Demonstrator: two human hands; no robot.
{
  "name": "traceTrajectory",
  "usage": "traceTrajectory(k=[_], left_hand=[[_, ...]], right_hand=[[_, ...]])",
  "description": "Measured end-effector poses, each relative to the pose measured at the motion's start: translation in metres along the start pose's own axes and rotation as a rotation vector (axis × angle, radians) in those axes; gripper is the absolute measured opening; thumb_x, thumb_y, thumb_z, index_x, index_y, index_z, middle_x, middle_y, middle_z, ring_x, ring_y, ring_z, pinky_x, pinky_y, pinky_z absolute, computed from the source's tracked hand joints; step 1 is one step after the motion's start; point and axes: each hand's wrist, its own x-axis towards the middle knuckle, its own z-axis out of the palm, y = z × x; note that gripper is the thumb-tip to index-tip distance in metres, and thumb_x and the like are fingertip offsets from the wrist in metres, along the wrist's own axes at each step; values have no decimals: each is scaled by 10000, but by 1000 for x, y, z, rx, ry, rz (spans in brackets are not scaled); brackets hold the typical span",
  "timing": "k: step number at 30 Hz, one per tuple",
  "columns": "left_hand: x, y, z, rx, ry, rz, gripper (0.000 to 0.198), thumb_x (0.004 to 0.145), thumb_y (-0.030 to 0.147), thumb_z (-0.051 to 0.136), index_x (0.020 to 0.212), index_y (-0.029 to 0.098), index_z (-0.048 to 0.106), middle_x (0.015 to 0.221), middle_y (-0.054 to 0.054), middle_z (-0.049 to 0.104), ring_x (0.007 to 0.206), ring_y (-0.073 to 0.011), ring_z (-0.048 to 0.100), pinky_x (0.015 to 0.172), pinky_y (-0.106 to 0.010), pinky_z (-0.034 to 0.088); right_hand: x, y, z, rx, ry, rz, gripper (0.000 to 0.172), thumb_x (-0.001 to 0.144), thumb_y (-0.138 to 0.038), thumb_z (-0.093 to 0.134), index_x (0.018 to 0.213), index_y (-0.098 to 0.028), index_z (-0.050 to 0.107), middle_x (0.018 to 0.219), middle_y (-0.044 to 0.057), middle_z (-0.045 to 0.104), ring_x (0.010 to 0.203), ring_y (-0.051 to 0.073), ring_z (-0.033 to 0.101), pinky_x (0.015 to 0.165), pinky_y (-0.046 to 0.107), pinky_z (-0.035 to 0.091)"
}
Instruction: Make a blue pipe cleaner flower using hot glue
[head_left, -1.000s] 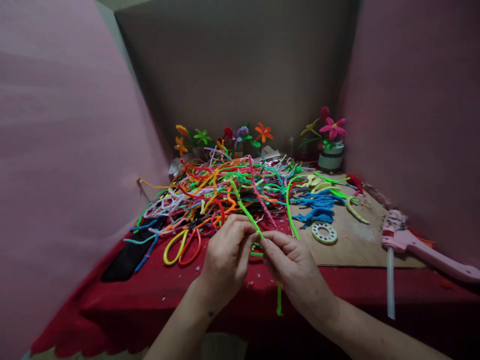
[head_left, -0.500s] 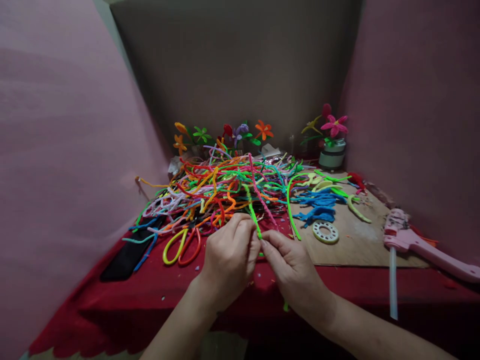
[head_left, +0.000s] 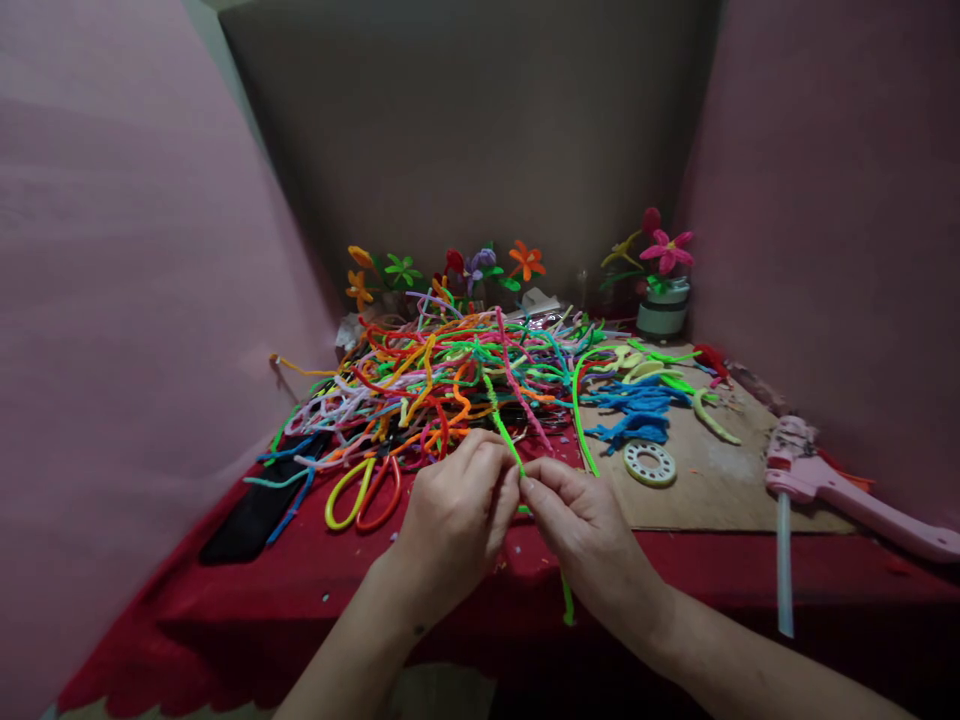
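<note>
Narrowly pinched, the fingertips of the left hand (head_left: pixel 457 510) and right hand (head_left: pixel 592 535) hold one bright green fuzzy stem (head_left: pixel 501 420) where they meet, its upper part slanting away beyond them; well beyond the fingers, to the right, one pale pot (head_left: pixel 663 312) with a dark band bears one pink flower (head_left: pixel 667 251) above its rim; straight beyond, behind a heap of stems (head_left: pixel 431 350) too tangled to count, stand at least five flowers (head_left: pixel 527 260), their holders hidden; left of the fingers lies one pair of scissors (head_left: pixel 340 527), one loop yellow, one red; right of them, one white ring (head_left: pixel 631 466) lies on one board (head_left: pixel 712 495); farther right, one pink glue gun (head_left: pixel 795 475) carries one pale stick (head_left: pixel 784 565).
</note>
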Motion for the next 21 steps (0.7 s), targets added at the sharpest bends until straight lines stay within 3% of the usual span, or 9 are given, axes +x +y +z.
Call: traceTrajectory(k=[3,5,7,9,12,13,15,18,21], left_hand=[[2,-8,4,84,158,-55,69,811,119,455,794,167,501,806,-55,568,752,-150,550,667,-250,434],[3,-14,0,97,305,-175,71,801,124,468,780,173,514,782,-42,568,720,-143,544,657,-243,427],[2,-17,-12,14,341,-314,73,804,152,473,760,179,525,726,-23,556,648,-131,525,610,-231,415],[-2,-18,-32,-156,170,-385,119,817,196,465,715,188,528,649,-6,539,581,-125,502,547,-220,395],[-11,-19,-60,-350,-402,-259,205,811,211,478,623,186,554,610,-10,556,557,-120,492,525,-208,381],[-13,-20,-65,-354,-489,-240,226,802,213,496,587,183,555,571,-1,538,527,-110,472,506,-202,368],[-17,-22,-65,-315,-463,-290,218,784,225,531,572,179,549,544,12,514,506,-100,449,482,-195,351],[-18,-23,-46,-332,-286,-383,67,788,206,536,793,182,598,710,-11,590,638,-122,524,562,-200,404],[-20,-19,-21,-512,-291,-269,278,815,151,510,1076,226,567,928,-40,612,786,-134,561,684,-224,441]], right_hand=[[0,-1,0,59,-4,95,198,820,-263,491,652,-171,540,510,-62,349,465,63,296,454,204,242],[0,-2,-1,146,-19,191,177,809,-265,499,680,-167,569,451,-83,284,399,50,219,400,203,176],[2,-2,-2,268,-26,266,152,800,-259,503,718,-161,586,415,-96,255,366,44,170,371,198,130],[5,0,-5,426,-43,323,135,796,-249,506,728,-159,580,389,-107,237,349,40,127,352,190,103],[12,2,-9,683,-79,343,117,802,-235,504,749,-159,574,380,-101,286,333,44,147,333,176,154],[15,2,-10,752,-81,332,107,802,-226,507,762,-156,578,391,-89,332,332,49,195,336,178,203],[19,3,-12,847,-56,320,87,796,-192,516,785,-146,589,440,-55,435,360,67,325,379,199,321],[25,1,-12,924,-3,355,108,805,-133,492,796,-127,599,514,-13,525,428,83,443,458,221,419],[29,-2,-12,996,43,397,168,830,-88,437,794,-111,600,532,4,540,445,85,474,468,206,438]])
